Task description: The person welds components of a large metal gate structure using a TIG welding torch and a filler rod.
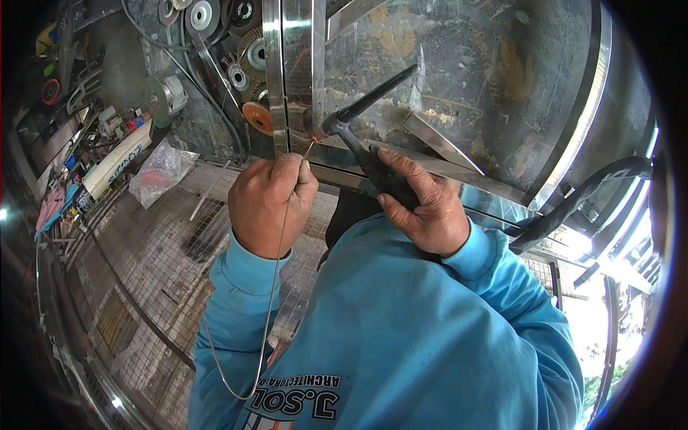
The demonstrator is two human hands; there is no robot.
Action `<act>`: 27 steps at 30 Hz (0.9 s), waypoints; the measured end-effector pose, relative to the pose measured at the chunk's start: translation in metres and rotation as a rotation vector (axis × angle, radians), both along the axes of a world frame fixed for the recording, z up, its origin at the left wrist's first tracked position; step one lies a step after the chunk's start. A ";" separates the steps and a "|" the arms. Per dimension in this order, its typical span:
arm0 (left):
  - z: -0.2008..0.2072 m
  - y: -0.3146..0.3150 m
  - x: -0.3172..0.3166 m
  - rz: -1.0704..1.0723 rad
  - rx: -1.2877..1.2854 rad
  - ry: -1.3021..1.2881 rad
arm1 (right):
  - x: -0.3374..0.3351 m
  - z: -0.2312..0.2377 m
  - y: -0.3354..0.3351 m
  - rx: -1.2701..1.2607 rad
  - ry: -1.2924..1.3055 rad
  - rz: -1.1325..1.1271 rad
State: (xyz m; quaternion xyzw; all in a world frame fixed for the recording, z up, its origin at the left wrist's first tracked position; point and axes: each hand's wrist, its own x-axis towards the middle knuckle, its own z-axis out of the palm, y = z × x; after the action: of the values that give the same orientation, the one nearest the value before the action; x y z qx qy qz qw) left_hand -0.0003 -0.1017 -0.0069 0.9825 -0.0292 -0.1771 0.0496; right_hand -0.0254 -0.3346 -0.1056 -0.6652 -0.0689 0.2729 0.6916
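Note:
My left hand (pixel 272 204) is closed in a pinch on a thin metal filler rod (pixel 247 397). The rod's long tail hangs down over my blue sleeve and bends back up. Its upper tip meets a small orange-red glowing spot beside a joint of shiny metal tubing (pixel 274 72). My right hand (pixel 426 204) is wrapped round the handle of a black TIG welding torch (pixel 364 156). The torch head sits just right of the glow, and its long back cap points up and right. The torch's nozzle tip is hard to make out.
Several grinding and wire wheels (pixel 252 56) lie left of the tubing, near an angle grinder (pixel 166 99). A loose metal offcut (pixel 441 141) rests on the dark worktop (pixel 494 79). A clear plastic bag (pixel 163 172) and wire mesh (pixel 154 265) lie left. A black hose (pixel 580 197) curves right.

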 end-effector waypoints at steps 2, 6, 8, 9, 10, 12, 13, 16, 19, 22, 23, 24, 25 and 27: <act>0.001 -0.001 0.000 0.005 0.013 0.007 | 0.000 0.000 0.000 -0.003 -0.019 0.001; 0.002 -0.001 0.001 0.008 0.012 0.020 | 0.000 0.000 0.001 -0.002 -0.035 -0.008; 0.002 -0.001 0.001 0.012 0.014 0.026 | 0.001 0.000 0.001 -0.006 -0.040 -0.008; 0.002 -0.001 0.001 0.012 0.014 0.027 | 0.001 0.000 0.001 -0.005 -0.039 -0.007; 0.001 -0.001 0.001 0.013 0.013 0.020 | 0.001 0.001 0.000 -0.016 -0.024 0.007; 0.003 0.001 0.002 -0.013 0.035 0.062 | -0.004 -0.003 0.002 0.035 0.013 -0.012; 0.005 0.003 0.004 -0.041 0.058 0.111 | -0.005 -0.005 0.005 0.096 0.035 -0.046; 0.000 0.001 0.001 0.005 0.000 0.017 | 0.002 0.000 -0.001 -0.044 -0.065 0.004; 0.000 0.001 0.001 0.004 -0.004 0.009 | -0.002 -0.001 0.001 -0.010 -0.010 -0.015; 0.000 0.001 0.000 0.007 -0.002 0.008 | -0.002 0.000 0.001 0.007 0.017 -0.018; 0.001 0.001 0.000 0.010 -0.007 0.004 | -0.002 0.000 0.000 0.032 0.057 -0.013; 0.001 0.001 0.000 0.010 -0.007 0.004 | -0.002 0.000 0.000 0.031 0.057 -0.013; 0.001 0.000 0.001 0.004 -0.003 0.002 | -0.003 -0.001 0.000 0.025 0.047 -0.011; 0.001 -0.001 0.001 -0.001 0.001 0.000 | -0.003 -0.001 0.001 0.018 0.038 -0.008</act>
State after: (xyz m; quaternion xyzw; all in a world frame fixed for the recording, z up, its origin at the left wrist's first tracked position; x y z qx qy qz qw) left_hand 0.0012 -0.1024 -0.0056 0.9825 -0.0297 -0.1771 0.0489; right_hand -0.0285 -0.3340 -0.1071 -0.6537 -0.0556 0.2821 0.7000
